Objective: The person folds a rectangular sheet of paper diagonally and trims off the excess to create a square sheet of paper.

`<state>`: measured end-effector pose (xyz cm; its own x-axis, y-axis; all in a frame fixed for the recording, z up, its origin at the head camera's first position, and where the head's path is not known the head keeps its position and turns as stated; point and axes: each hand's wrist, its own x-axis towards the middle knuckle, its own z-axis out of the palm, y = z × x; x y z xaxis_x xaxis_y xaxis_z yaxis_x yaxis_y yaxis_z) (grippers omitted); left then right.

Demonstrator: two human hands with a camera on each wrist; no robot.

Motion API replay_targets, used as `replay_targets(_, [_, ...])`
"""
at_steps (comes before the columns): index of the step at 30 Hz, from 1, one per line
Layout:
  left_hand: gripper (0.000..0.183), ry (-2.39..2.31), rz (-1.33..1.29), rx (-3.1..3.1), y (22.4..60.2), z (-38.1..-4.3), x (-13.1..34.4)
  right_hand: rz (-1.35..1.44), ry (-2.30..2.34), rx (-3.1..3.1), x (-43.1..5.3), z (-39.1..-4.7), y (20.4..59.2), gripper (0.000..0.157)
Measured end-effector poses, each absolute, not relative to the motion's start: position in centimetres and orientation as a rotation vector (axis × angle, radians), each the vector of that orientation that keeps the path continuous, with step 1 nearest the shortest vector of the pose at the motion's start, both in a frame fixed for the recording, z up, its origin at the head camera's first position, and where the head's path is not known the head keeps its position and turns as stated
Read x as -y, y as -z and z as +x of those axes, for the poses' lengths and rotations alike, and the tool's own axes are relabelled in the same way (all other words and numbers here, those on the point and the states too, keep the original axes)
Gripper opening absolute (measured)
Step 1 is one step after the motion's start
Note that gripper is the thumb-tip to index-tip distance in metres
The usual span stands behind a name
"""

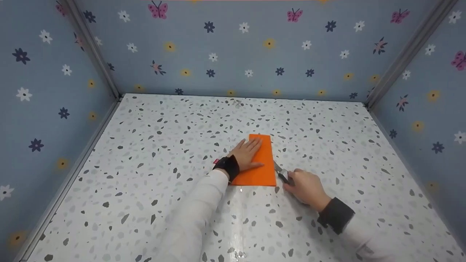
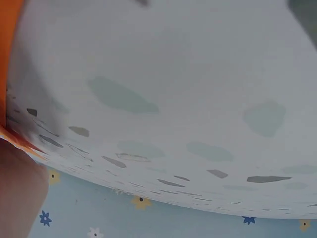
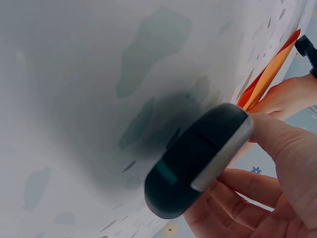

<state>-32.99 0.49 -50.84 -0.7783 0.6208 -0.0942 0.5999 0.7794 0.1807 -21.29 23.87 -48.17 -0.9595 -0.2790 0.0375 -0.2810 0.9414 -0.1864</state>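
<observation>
A folded sheet of orange paper lies on the speckled table. My left hand presses it flat from the left, fingers spread towards the far edge and thumb stretched across the sheet. On the other side, my right hand grips a utility knife, its blade pointing at the paper's right edge. The right wrist view shows the knife's dark handle with a silver strip, held between thumb and fingers. There the paper's layers stand slightly apart at the edge. In the left wrist view only a strip of orange paper shows.
The white table with grey specks extends around both hands. Blue flowered panels stand at the back, left and right, joined by grey corner strips. Dark bands circle both wrists.
</observation>
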Motion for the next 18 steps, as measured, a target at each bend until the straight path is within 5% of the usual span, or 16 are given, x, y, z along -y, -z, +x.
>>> replay_targets(18, [0.087, -0.266, 0.916, -2.769, 49.0, -32.2, -0.1, 0.449, -0.302, 3.077, -23.9, -21.3, 48.3, 0.025])
